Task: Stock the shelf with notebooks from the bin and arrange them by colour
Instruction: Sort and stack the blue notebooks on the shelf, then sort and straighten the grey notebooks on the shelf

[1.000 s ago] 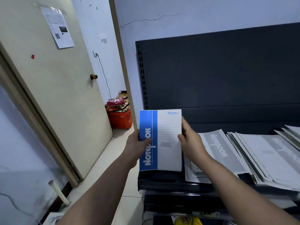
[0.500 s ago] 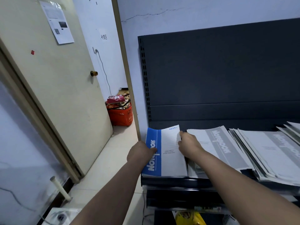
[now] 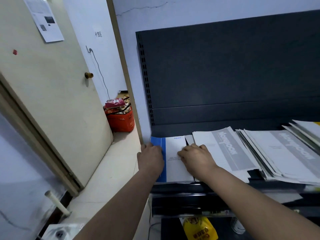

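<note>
Seating step: the blue notebook (image 3: 173, 172) is judged to be at the point of being laid flat at the left end of the shelf (image 3: 181, 186).
Method advised: the spine is to be squared to the shelf's end and the front edge aligned with the rim. A gap is to be kept from the grey notebooks (image 3: 225, 149), and release is to be made only once the cover lies flat.
Left grip (image 3: 151, 159): clenched on the blue spine edge.
Right grip (image 3: 196, 157): fingers bent at the right edge, thumb on the white cover, and the notebook grasped.
Position: flat on the shelf, just beside the grey stack.
Appearance: blue band along the spine, white cover with small print. It is thin and soft-covered, and is judged likely to slide.
</note>
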`<state>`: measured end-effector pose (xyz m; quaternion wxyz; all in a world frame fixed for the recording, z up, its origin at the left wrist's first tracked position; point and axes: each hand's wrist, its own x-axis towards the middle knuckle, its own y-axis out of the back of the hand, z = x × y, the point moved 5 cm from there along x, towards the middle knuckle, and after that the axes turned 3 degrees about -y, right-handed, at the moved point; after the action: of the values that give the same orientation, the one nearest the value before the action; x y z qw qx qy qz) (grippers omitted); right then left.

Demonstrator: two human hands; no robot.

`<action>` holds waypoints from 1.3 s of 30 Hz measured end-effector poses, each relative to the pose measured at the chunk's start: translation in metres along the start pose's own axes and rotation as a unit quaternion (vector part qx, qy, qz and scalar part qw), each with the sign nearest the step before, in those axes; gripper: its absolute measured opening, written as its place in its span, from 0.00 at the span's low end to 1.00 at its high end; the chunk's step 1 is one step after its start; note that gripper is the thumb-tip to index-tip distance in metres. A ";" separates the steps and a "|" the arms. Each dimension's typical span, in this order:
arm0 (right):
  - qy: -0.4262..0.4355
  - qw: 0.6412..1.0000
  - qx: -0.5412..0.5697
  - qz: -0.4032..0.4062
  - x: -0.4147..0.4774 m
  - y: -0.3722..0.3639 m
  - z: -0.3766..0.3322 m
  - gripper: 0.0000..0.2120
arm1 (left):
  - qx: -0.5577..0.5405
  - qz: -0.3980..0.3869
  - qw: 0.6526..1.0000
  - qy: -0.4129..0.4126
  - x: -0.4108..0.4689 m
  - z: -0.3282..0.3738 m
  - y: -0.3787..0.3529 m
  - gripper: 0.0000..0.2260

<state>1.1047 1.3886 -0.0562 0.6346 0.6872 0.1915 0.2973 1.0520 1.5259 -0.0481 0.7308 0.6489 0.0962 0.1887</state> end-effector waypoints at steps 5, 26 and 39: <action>-0.023 0.991 0.105 0.079 -0.019 0.035 0.019 0.17 | 0.018 -0.003 1.000 -0.016 0.004 0.000 0.000 0.13; -0.130 0.991 0.045 0.002 -0.080 0.024 0.139 0.18 | -0.100 -0.123 0.987 -0.025 -0.002 0.150 -0.001 0.10; -0.123 0.986 0.112 0.018 -0.088 0.034 0.187 0.18 | -0.244 -0.136 0.958 0.072 0.007 0.163 -0.021 0.14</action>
<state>1.1565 1.1864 -0.0410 0.5671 0.7884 0.1315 0.1987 1.1248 1.3783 -0.0456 0.8769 0.4163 0.1865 0.1518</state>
